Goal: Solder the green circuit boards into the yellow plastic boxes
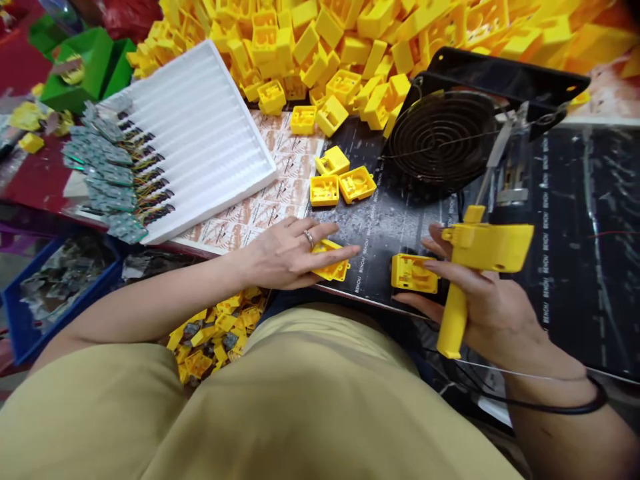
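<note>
My left hand [287,257], with a ring on one finger, lies over a small yellow plastic casing [334,267] at the bench's near edge. Its index finger stretches past the casing; the thumb is hidden. In my right hand [500,313], another open yellow casing [413,275] is gripped between thumb and fingers, cavity upward. Directly in front of that hand, a yellow soldering gun [493,247] stands with its handle downward and thin metal tip pointing away. Whether the palm also holds the gun cannot be made out. Three casings [325,191] sit just beyond my left hand.
Behind the bench rises a big heap of yellow casings [320,47]. A black fan [440,137] stands back right. On the left, a white foam tray [210,133] carries wired circuit boards [107,173]. Green bins [83,70] and a blue crate [30,287] are farther left.
</note>
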Demonstrator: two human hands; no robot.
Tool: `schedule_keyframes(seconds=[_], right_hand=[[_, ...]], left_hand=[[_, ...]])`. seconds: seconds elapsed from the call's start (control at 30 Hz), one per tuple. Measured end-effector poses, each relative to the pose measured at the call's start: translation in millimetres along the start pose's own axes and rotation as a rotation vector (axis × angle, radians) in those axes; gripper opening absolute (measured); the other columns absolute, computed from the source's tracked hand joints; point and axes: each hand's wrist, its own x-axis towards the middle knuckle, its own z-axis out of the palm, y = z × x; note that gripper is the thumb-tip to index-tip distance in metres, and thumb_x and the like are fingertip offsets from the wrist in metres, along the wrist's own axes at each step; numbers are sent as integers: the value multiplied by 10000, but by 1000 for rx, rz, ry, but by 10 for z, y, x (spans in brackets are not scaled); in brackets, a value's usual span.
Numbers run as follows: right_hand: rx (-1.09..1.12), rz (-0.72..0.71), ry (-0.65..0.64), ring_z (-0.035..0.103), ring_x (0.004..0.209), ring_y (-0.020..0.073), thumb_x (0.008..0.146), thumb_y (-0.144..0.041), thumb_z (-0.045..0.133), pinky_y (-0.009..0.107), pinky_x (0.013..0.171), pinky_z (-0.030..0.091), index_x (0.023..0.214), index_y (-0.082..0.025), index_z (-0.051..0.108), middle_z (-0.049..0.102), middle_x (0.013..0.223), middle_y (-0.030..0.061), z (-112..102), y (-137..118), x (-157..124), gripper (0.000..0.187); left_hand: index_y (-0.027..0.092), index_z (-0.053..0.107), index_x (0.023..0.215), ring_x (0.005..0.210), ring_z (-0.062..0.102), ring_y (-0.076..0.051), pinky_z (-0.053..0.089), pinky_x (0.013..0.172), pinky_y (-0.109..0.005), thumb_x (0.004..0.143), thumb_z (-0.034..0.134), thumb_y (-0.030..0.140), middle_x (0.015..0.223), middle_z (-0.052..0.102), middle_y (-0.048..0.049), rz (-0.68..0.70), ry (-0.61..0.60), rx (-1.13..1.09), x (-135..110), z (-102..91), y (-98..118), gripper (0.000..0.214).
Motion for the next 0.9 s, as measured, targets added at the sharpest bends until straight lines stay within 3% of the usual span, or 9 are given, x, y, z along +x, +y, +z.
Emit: schedule_keyframes(seconds=[0.13, 0.23, 0.3, 0.4, 0.5, 0.6, 0.7, 0.8, 0.9], right_hand=[[-28, -59, -8, 620, 1230, 294, 827, -140, 773, 407, 955, 617, 1333, -275, 473, 616, 1342, 149, 65, -79, 108, 604], [-76, -68, 42, 636, 1201, 312, 815, -176, 796, 406, 890, 639, 1291, -269, 498, 680, 1213, 135, 89, -126, 177, 569], [-103, -73, 88, 669, 1143, 305, 801, -193, 815, 378, 840, 651, 1282, -263, 500, 669, 1237, 151, 87, -153, 214, 579], [-115, -91, 105, 676, 1127, 303, 783, -170, 826, 361, 832, 653, 1292, -253, 487, 663, 1250, 163, 85, -191, 259, 618], [-122, -97, 95, 651, 1166, 326, 782, -172, 826, 385, 830, 655, 1295, -247, 485, 685, 1199, 157, 105, -230, 285, 621], [-131, -81, 101, 658, 1160, 312, 778, -165, 829, 395, 859, 648, 1341, -253, 459, 669, 1239, 159, 136, -256, 279, 680], [-127, -59, 126, 659, 1164, 295, 783, -172, 828, 391, 889, 634, 1376, -254, 438, 651, 1279, 151, 143, -236, 237, 715], [-116, -30, 136, 661, 1161, 288, 780, -191, 836, 377, 899, 625, 1368, -239, 452, 660, 1262, 133, 114, -179, 175, 704], [-88, -1, 122, 687, 1107, 270, 786, -198, 832, 360, 884, 622, 1370, -218, 457, 669, 1241, 134, 80, -140, 133, 694]], left_hand=[[345, 445, 1488, 830, 657, -173, 524, 708, -277, 958, 509, 347, 1149, 697, -85, -5, 67, 10, -248, -50, 0, 534], [244, 454, 1479, 776, 674, -164, 538, 669, -277, 960, 485, 412, 1188, 687, -122, -139, 58, -200, -704, -411, -156, 546], [224, 414, 1512, 811, 697, -165, 555, 699, -262, 952, 545, 458, 1180, 707, -116, -208, -75, -316, -1044, -689, -283, 622], [233, 572, 1392, 724, 694, -202, 523, 604, -290, 877, 595, 639, 1110, 754, -96, -127, -140, -248, -1259, -885, -405, 657], [186, 653, 1284, 843, 708, -242, 538, 727, -357, 967, 489, 569, 1238, 714, -135, -277, -2, -123, -846, -668, -414, 523], [131, 540, 1425, 1280, 578, -303, 448, 1058, -453, 1003, 442, 477, 1394, 614, -183, -330, 166, -155, -16, -209, -388, 554], [140, 456, 1496, 1420, 436, -338, 335, 1144, -509, 978, 506, 452, 1536, 477, -191, -349, 166, -158, 643, 162, -382, 607], [168, 503, 1464, 1392, 468, -320, 335, 1120, -506, 1016, 426, 350, 1532, 494, -168, -235, 87, -179, 780, 277, -344, 490], [245, 544, 1429, 1316, 547, -255, 361, 1086, -449, 1032, 384, 291, 1505, 541, -115, 27, 59, -241, 554, 204, -219, 430]])
